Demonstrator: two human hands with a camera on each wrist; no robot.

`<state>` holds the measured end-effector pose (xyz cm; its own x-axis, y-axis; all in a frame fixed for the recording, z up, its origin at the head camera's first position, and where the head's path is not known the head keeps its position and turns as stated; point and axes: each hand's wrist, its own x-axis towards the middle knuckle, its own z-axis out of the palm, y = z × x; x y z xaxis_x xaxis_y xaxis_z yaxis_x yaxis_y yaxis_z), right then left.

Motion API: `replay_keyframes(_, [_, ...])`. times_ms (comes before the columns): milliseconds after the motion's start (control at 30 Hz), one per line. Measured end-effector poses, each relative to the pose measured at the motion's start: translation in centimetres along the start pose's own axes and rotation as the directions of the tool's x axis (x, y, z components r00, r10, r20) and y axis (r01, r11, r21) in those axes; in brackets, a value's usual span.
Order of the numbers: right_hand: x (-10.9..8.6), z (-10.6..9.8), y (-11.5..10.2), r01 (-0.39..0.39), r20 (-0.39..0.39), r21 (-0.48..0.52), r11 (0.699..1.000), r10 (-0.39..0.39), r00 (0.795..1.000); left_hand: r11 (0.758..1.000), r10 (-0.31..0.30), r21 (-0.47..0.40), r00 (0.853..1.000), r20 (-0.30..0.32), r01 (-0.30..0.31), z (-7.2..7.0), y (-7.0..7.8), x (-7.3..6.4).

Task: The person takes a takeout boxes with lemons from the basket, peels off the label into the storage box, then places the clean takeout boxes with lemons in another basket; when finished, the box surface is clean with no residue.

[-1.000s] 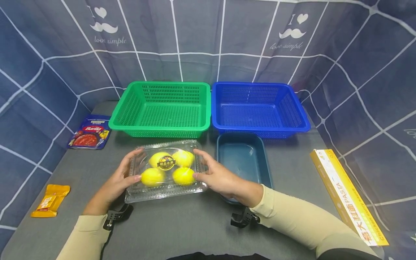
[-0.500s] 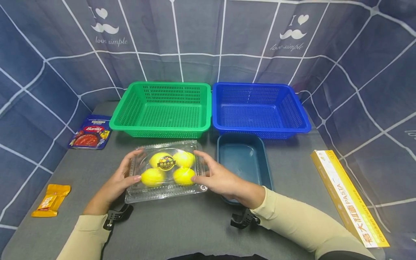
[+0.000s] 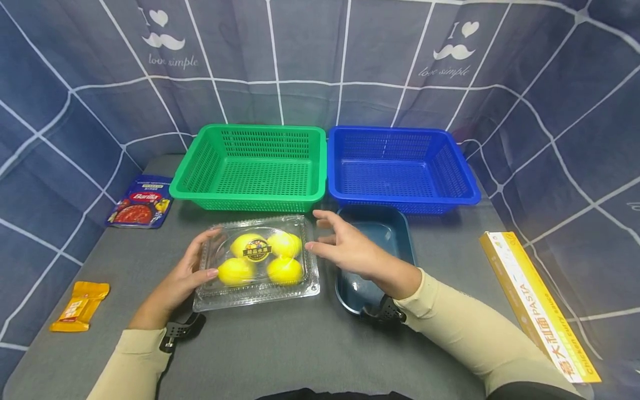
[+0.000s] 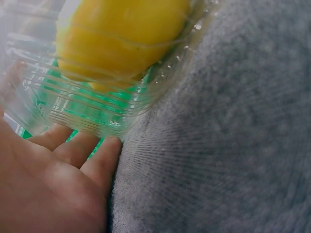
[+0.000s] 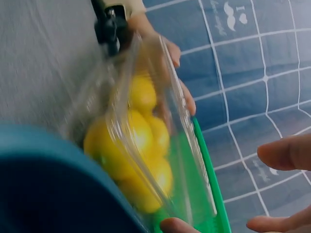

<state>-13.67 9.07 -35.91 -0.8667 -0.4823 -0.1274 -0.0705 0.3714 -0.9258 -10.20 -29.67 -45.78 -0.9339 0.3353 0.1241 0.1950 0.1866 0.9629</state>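
Note:
A clear plastic clamshell box [image 3: 255, 298] with several yellow lemons [image 3: 285, 270] inside sits on the grey table, its lid down and a round label [image 3: 256, 250] on top. My left hand [image 3: 187, 272] grips its left side, thumb over the lid edge. In the left wrist view, the fingers [image 4: 75, 148] lie against the box's lower edge below a lemon [image 4: 121, 39]. My right hand [image 3: 357, 250] is off the box's right side, fingers apart and holding nothing, above the dark teal tub [image 3: 352, 291]. The right wrist view shows a gap between its thumb and fingers [image 5: 286, 153].
Behind the box stand a green basket [image 3: 250, 204] and a blue basket [image 3: 405, 203], side by side. A Barilla sauce pouch [image 3: 140, 201] and an orange packet [image 3: 80, 306] lie at left. A yellow-and-white pasta box [image 3: 540, 305] lies at right. Tiled-pattern cloth surrounds the table.
My right hand has let go of the clamshell box and moved right, over the teal tub. The left hand and the box have stayed in place.

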Motion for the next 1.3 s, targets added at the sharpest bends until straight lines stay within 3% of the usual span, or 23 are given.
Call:
replay_keyframes(233, [1.9, -0.7, -0.1, 0.127, -0.095, -0.158, 0.979, -0.143, 0.985, 1.0, 0.006, -0.006, 1.0, -0.013, -0.006, 0.1, -0.1, 0.1])
replay_keyframes(367, [2.9, -0.4, -0.5, 0.199, -0.102, -0.227, 0.953, -0.227, 0.969, 1.0, 0.008, -0.005, 1.0, -0.014, -0.008, 0.1, -0.1, 0.0])
replay_keyframes(467, [3.5, 0.1, -1.3, 0.235, -0.061, -0.274, 0.933, -0.261, 0.963, 1.0, 0.018, -0.007, 1.0, -0.012, -0.018, 0.1, -0.2, 0.0])
replay_keyframes(667, [4.9, 1.4, -3.0, 0.285, 0.107, -0.4, 0.871, -0.264, 0.958, 1.0, 0.019, -0.011, 1.0, -0.009, -0.019, 0.1, -0.1, 0.0])
replay_keyframes(933, [6.3, 3.2, -4.9, 0.371, 0.276, -0.509, 0.777, -0.26, 0.925, 0.999, 0.035, -0.011, 0.999, -0.01, -0.035, 0.2, 0.3, 0.1])
replay_keyframes(1100, [7.1, 4.2, -5.3, 0.378, 0.322, -0.547, 0.747, -0.229, 0.919, 1.0, 0.027, -0.004, 0.999, -0.018, -0.027, 0.1, 0.2, 0.0])
replay_keyframes(1300, [7.9, 5.0, -5.6, 0.37, 0.321, -0.599, 0.71, -0.21, 0.924, 1.0, 0.01, 0.002, 1.0, -0.019, -0.009, 0.2, 0.1, 0.1])
